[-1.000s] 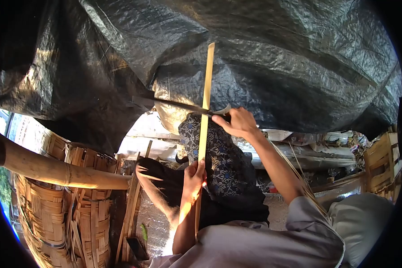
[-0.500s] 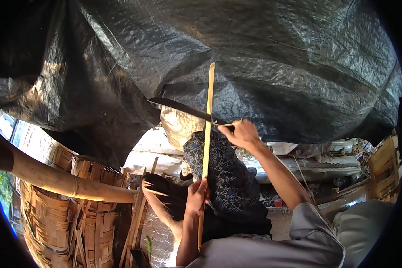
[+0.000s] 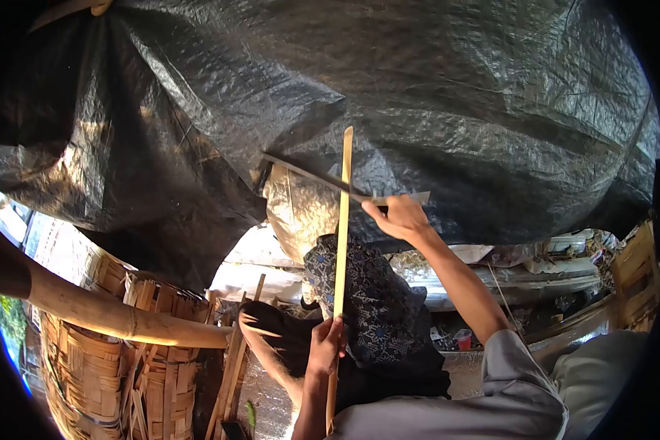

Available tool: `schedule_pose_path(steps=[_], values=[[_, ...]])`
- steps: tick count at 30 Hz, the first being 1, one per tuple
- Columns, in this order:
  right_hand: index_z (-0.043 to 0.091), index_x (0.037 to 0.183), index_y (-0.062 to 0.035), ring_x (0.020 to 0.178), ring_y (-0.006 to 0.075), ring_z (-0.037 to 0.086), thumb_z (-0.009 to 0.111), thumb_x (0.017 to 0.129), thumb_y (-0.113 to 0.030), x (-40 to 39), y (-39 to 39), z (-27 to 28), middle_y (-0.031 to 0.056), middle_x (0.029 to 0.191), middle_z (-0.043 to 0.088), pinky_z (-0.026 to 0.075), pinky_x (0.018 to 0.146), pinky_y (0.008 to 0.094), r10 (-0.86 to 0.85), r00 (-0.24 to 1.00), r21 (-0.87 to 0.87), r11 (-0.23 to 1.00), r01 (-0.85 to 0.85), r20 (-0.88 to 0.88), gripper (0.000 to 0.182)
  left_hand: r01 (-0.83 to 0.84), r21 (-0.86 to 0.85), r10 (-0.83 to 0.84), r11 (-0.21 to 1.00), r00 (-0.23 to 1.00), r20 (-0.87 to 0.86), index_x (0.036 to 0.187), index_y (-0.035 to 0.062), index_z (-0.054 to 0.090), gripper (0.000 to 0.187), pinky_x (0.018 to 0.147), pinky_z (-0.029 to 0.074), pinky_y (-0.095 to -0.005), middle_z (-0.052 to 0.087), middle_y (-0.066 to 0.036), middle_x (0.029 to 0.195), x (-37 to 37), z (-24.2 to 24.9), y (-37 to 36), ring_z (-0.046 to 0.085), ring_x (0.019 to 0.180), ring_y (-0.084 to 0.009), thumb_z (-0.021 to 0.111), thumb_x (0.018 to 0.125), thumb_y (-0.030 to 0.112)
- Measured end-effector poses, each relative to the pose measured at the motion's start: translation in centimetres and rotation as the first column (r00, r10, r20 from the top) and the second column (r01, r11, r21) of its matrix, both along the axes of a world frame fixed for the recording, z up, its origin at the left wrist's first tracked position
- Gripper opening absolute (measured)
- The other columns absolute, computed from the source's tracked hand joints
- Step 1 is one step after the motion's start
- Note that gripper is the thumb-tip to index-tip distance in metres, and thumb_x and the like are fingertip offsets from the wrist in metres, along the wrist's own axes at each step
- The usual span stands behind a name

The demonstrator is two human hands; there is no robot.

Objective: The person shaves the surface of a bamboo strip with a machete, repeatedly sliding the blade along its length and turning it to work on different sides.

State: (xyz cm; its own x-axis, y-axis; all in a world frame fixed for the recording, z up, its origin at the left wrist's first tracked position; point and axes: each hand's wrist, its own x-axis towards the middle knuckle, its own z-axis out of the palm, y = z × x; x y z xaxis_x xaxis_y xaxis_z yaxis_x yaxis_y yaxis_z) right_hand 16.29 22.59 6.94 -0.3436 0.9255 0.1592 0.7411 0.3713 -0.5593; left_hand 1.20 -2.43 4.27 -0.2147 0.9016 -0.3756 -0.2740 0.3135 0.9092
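Note:
A long, pale bamboo strip (image 3: pixel 341 253) stands lengthwise in front of me, leaning over the blue-patterned dark cloth (image 3: pixel 380 301) on my leg. My left hand (image 3: pixel 326 345) is closed around its lower part, and the strip's bottom end runs down past my wrist. My right hand (image 3: pixel 400 216) is closed on the handle of a long-bladed knife (image 3: pixel 304 171). The dark blade crosses the strip in its upper half, with its tip pointing up and left. A pale, flat piece (image 3: pixel 418 197) shows beside my right fingers; whether it is a shaving cannot be made out.
A dark plastic tarp (image 3: pixel 455 95) hangs ahead. At left, a thick bamboo pole (image 3: pixel 125 315) passes before woven bamboo baskets (image 3: pixel 81 374). Thin wooden slats (image 3: pixel 231 367) lean near my knee. A red cup (image 3: pixel 463 339) and a wooden crate (image 3: pixel 633 271) are at right.
The view has tilted, so most things appear lower. Relative to the strip, the knife and my right hand have moved up towards its far end. The blade now appears narrower, turned more edge-on.

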Motion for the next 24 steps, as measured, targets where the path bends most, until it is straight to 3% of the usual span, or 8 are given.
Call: schedule_pose_path(steps=[4, 5, 7, 10, 11, 17, 19, 24], values=[[0.064, 0.067, -0.0033, 0.04, 0.0178, 0.054, 0.039, 0.078, -0.073, 0.2, -2.3, 0.2, 0.0069, 0.048, 0.054, 0.043, 0.039, 0.0334, 0.281, 0.941, -0.124, 0.957, -0.261, 0.186, 0.074, -0.024, -0.068, 0.028, 0.997, 0.998, 0.062, 0.069, 0.0073, 0.045, 0.033, 0.033, 0.026, -0.0202, 0.038, 0.0, 0.048, -0.3, -0.1, 0.0, 0.033, 0.036, -0.0063, 0.049, 0.093, 0.029], [0.063, 0.064, -0.0054, 0.041, 0.0186, 0.054, 0.038, 0.077, -0.075, 0.1, -2.8, -0.9, 0.0066, 0.047, 0.053, 0.043, 0.04, 0.0343, 0.255, 0.956, 0.185, 0.942, -0.28, 0.146, 0.075, -0.016, -0.062, 0.022, 0.998, 0.996, 0.09, 0.069, 0.0071, 0.045, 0.033, 0.033, 0.025, -0.0203, 0.039, 0.0, 0.048, -0.4, -0.3, -0.1, 0.034, 0.036, -0.0063, 0.049, 0.093, 0.029], [0.063, 0.063, -0.0061, 0.046, 0.0201, 0.057, 0.036, 0.076, -0.076, 0.3, -1.9, -0.2, 0.0083, 0.049, 0.055, 0.045, 0.042, 0.0354, 0.319, 0.922, 0.014, 0.944, -0.33, 0.218, 0.076, -0.018, -0.044, 0.022, 0.999, 0.995, 0.096, 0.068, 0.0068, 0.045, 0.033, 0.032, 0.026, -0.0205, 0.039, 0.0, 0.048, -0.3, -0.1, -0.1, 0.033, 0.035, -0.0062, 0.048, 0.094, 0.027], [0.065, 0.069, -0.0013, 0.068, 0.0352, 0.064, 0.043, 0.078, -0.069, -0.3, 1.0, 1.5, 0.0186, 0.066, 0.063, 0.05, 0.061, 0.0427, 0.018, 0.991, -0.175, 0.985, 0.006, 0.132, 0.072, -0.028, -0.037, 0.029, 0.999, 1.0, 0.011, 0.073, 0.0049, 0.048, 0.029, 0.033, 0.027, -0.0186, 0.039, 0.003, 0.052, -0.2, 0.1, -0.6, 0.034, 0.038, -0.0033, 0.049, 0.094, 0.025], [0.062, 0.064, 0.0023, 0.06, 0.027, 0.064, 0.037, 0.078, -0.073, -0.7, 2.4, 1.1, 0.0168, 0.059, 0.061, 0.05, 0.055, 0.0386, -0.078, 0.995, -0.107, 0.991, 0.084, 0.058, 0.081, -0.031, -0.031, 0.031, 0.999, 0.999, 0.014, 0.073, 0.0049, 0.048, 0.029, 0.033, 0.027, -0.0186, 0.039, 0.003, 0.052, 0.0, 0.0, -0.8, 0.034, 0.038, -0.0033, 0.049, 0.094, 0.025], [0.06, 0.063, -0.004, 0.049, 0.0179, 0.052, 0.036, 0.078, -0.074, -0.6, 1.2, -1.0, 0.0083, 0.05, 0.052, 0.042, 0.046, 0.0409, 0.271, 0.961, -0.283, 0.927, -0.245, 0.055, 0.076, -0.053, -0.053, 0.057, 0.997, 0.995, 0.083, 0.073, 0.0046, 0.048, 0.028, 0.033, 0.027, -0.0196, 0.038, 0.003, 0.05, -0.8, -0.2, -0.8, 0.035, 0.039, -0.0034, 0.048, 0.094, 0.023], [0.053, 0.056, -0.0081, 0.045, 0.0145, 0.045, 0.036, 0.075, -0.078, -0.6, 0.8, -1.9, 0.0035, 0.047, 0.045, 0.04, 0.043, 0.0405, 0.242, 0.97, 0.098, 0.965, -0.242, 0.011, 0.074, -0.046, -0.04, 0.048, 0.998, 0.998, 0.05, 0.073, 0.0045, 0.048, 0.029, 0.033, 0.027, -0.0199, 0.038, 0.003, 0.049, -0.9, -0.3, -0.8, 0.035, 0.038, -0.0035, 0.047, 0.094, 0.024], [0.063, 0.067, -0.0015, 0.051, 0.0242, 0.058, 0.038, 0.077, -0.074, -1.7, 5.6, -0.3, 0.0105, 0.056, 0.059, 0.044, 0.048, 0.04, 0.033, 0.997, -0.146, 0.989, -0.022, 0.072, 0.077, -0.013, -0.04, 0.007, 0.999, 0.989, -0.146, 0.072, 0.0043, 0.046, 0.035, 0.033, 0.027, -0.0206, 0.038, 0.003, 0.048, -0.8, 0.1, -1.8, 0.035, 0.037, -0.0039, 0.045, 0.095, 0.031]])
